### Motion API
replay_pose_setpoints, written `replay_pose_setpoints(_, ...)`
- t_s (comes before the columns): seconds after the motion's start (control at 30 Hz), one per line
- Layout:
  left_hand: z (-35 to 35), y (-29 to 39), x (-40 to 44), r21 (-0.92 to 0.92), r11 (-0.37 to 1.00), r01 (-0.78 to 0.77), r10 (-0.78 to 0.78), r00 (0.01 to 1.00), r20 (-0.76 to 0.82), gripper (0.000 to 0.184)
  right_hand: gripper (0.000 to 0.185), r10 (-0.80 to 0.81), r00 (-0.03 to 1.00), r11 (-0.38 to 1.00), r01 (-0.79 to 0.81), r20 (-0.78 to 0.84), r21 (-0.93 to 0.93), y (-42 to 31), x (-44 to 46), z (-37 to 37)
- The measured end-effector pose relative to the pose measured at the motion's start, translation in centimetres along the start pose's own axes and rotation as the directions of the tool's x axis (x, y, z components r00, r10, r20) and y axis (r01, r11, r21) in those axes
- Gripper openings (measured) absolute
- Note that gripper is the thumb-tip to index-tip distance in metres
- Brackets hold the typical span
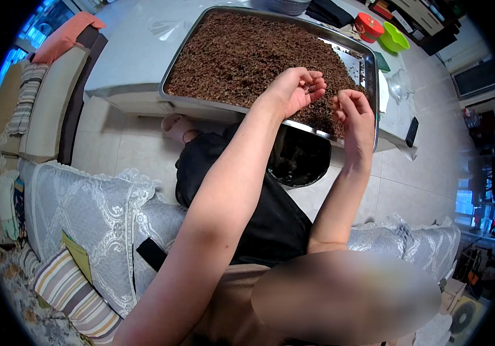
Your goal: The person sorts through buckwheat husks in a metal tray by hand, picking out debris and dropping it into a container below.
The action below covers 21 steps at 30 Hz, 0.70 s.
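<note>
A large metal tray (pixel 169 72) holds a heap of brown, crumbly dried bits (pixel 241 49). My left hand (pixel 299 89) is above the tray's near side, palm turned up and fingers half curled, not closed on anything. Dark specks near its fingers are too small to tell apart from the heap behind. To its right, my right hand (pixel 354 109) hovers by the tray's right end, thumb and fingertips pinched together. Whatever is between them is too small to make out. Some bare metal (pixel 348 60) shows at the tray's right end, with scattered bits on it.
A black bin (pixel 299 158) stands below the tray's near edge, between my legs. On the white table (pixel 126 57) are a red container (pixel 368 27), a green bowl (pixel 394 37) and a black remote (pixel 412 131). A lace-covered sofa (pixel 97 213) is behind me.
</note>
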<state>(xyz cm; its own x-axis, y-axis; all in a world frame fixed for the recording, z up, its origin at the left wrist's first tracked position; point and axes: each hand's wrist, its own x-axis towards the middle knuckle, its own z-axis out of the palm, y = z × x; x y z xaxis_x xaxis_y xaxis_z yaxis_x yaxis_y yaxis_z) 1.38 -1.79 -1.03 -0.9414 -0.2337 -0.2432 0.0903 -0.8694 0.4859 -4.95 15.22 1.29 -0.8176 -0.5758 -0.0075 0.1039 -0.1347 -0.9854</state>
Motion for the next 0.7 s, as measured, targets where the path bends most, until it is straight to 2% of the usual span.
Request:
replay_pose_setpoints(0.1, -0.1, 0.2, 0.3, -0.129, 0.991, 0.016, -0.010, 0.999, 0.048, 0.040, 0.015, 0.054, 0.961, 0.934, 0.047, 0.270, -0.354, -1.8, -1.2, -1.3)
replay_pose_setpoints(0.13, 0.2, 0.3, 0.2, -0.180, 0.983, 0.023, -0.014, 0.998, 0.055, 0.043, 0.015, 0.109, 0.943, 0.894, 0.045, 0.313, -0.447, -1.8, -1.5, -1.8)
replay_pose_setpoints(0.2, 0.5, 0.1, -0.1, -0.161, 0.987, 0.008, 0.005, 0.996, 0.085, 0.048, 0.015, 0.229, 0.897, 0.785, 0.060, 0.378, -0.617, -1.9, -2.1, -2.3)
replay_pose_setpoints(0.23, 0.6, 0.1, -0.1, -0.152, 0.988, 0.001, 0.015, 0.995, 0.102, 0.051, 0.013, 0.261, 0.912, 0.630, 0.087, 0.316, -0.771, -2.6, -2.6, -1.9)
replay_pose_setpoints(0.33, 0.5, 0.0, 0.0, -0.169, 0.985, 0.033, -0.010, 0.991, 0.131, 0.054, 0.013, 0.176, 0.951, 0.595, 0.101, 0.252, -0.797, -1.7, -2.1, -2.0)
replay_pose_setpoints(0.43, 0.5, 0.0, 0.0, -0.183, 0.981, 0.062, -0.037, 0.990, 0.135, 0.054, 0.017, -0.142, 0.981, 0.720, 0.192, 0.129, -0.667, -1.1, -1.3, 0.0)
replay_pose_setpoints(0.53, 1.0, -0.2, -0.3, -0.092, 0.993, 0.068, -0.055, 0.990, 0.132, 0.053, 0.020, -0.471, 0.879, 0.690, 0.422, 0.078, -0.587, 0.7, -0.3, 2.7)
replay_pose_setpoints(0.57, 0.9, -0.2, -0.2, -0.109, 0.990, 0.093, -0.076, 0.986, 0.152, 0.052, 0.022, -0.502, 0.859, 0.560, 0.410, 0.098, -0.720, 0.8, -0.4, 3.4)
replay_pose_setpoints(0.6, 0.6, -0.4, 0.2, -0.127, 0.985, 0.118, -0.095, 0.981, 0.170, 0.050, 0.021, -0.542, 0.833, 0.501, 0.427, 0.112, -0.752, 1.7, -0.1, 3.6)
replay_pose_setpoints(0.63, 0.2, -0.6, 0.5, -0.144, 0.979, 0.142, -0.114, 0.976, 0.188, 0.049, 0.019, -0.535, 0.839, 0.506, 0.413, 0.100, -0.757, 2.4, 0.1, 3.6)
replay_pose_setpoints(0.7, 0.1, -0.7, 0.6, -0.053, 0.993, 0.107, -0.098, 0.983, 0.153, 0.043, 0.015, -0.567, 0.821, 0.498, 0.413, 0.075, -0.762, 3.6, 0.8, 3.3)
